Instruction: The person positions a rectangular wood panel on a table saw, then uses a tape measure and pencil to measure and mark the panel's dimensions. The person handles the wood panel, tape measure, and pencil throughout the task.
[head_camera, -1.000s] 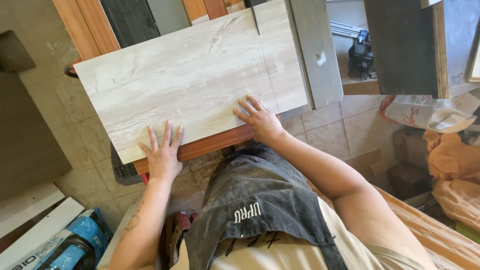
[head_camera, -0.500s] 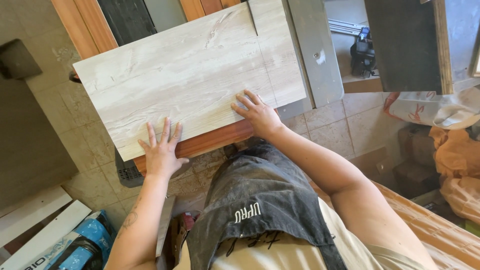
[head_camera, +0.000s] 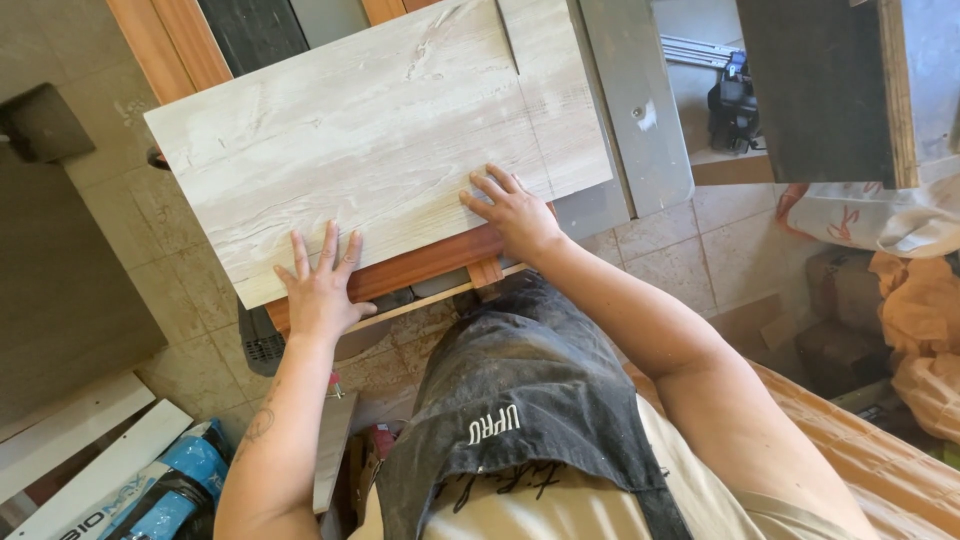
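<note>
both hands, left hand (head_camera: 322, 288) and right hand (head_camera: 512, 212), press flat, fingers spread, on a pale wood-grain plank (head_camera: 380, 140) (rectangular, notched).

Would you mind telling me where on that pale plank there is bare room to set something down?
The pale plank is bare across its far half, from the left corner to the slot cut in the far edge. The near edge is crowded: left hand and right hand lie flat on it. The grey metal rail beside it is narrow.

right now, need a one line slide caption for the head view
Both hands, left hand and right hand, pressed flat on a pale wood-grain plank with a cut slot, above a tiled floor.
</note>
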